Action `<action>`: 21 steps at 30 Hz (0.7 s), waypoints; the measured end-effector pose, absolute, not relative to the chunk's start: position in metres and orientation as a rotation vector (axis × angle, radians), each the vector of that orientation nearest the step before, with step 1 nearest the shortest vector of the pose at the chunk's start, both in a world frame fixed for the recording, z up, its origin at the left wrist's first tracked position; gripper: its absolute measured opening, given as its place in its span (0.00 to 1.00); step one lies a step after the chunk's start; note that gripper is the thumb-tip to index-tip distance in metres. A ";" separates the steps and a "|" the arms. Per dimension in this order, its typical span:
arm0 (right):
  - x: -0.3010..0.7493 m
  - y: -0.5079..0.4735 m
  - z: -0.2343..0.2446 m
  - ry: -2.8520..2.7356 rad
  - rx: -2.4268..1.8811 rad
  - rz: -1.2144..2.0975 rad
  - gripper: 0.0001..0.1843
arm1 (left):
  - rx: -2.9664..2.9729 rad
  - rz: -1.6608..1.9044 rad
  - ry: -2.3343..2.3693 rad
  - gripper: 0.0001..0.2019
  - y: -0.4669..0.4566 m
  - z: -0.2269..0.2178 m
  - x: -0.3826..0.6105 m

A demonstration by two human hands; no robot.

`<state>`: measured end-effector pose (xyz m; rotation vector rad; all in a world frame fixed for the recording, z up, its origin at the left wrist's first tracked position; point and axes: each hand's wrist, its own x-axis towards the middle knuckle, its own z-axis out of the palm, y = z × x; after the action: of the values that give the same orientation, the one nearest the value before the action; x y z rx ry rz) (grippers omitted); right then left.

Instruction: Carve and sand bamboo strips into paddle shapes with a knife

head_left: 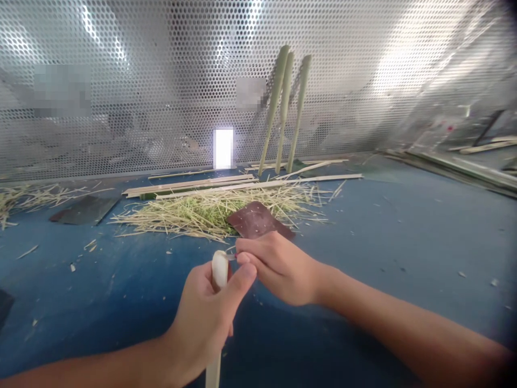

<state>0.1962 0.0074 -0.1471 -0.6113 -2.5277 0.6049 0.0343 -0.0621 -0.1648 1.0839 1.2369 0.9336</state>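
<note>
My left hand [214, 307] is wrapped around a pale bamboo piece [219, 269] with a wide rounded end. That end stands up above the fingers, and its narrower handle comes out below the palm. Closed in my right hand [283, 267] is a small knife [231, 257]. Only its short metal blade and a bit of red show, because the fingers cover the rest. The blade touches the upper right edge of the bamboo piece. My left thumb presses close against the fingers of my right hand.
Behind my hands, a brown sandpaper sheet [258, 218] lies on a heap of shavings [194, 215]. Bamboo strips [242, 184] lie beyond it. Three green bamboo utensils [278, 102] lean on the perforated metal wall [169, 81]. A dark sheet [84, 210] rests left on the blue table [383, 242].
</note>
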 end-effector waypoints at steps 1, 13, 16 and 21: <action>0.196 0.008 -0.148 -2.532 -0.597 0.605 0.18 | 1.094 0.929 1.228 0.30 -0.062 -0.165 0.034; 0.195 0.004 -0.141 -2.579 -0.588 0.590 0.16 | 1.177 0.900 1.188 0.32 -0.065 -0.166 0.034; 0.193 0.002 -0.140 -2.573 -0.624 0.572 0.15 | 1.174 0.914 1.189 0.32 -0.065 -0.164 0.035; 0.191 -0.005 -0.141 -2.556 -0.689 0.501 0.14 | 1.233 0.985 1.162 0.33 -0.064 -0.160 0.036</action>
<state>0.1913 -0.0050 -0.1409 -0.6892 -2.5564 0.5013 0.0361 -0.0635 -0.1602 1.2327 1.1620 0.9853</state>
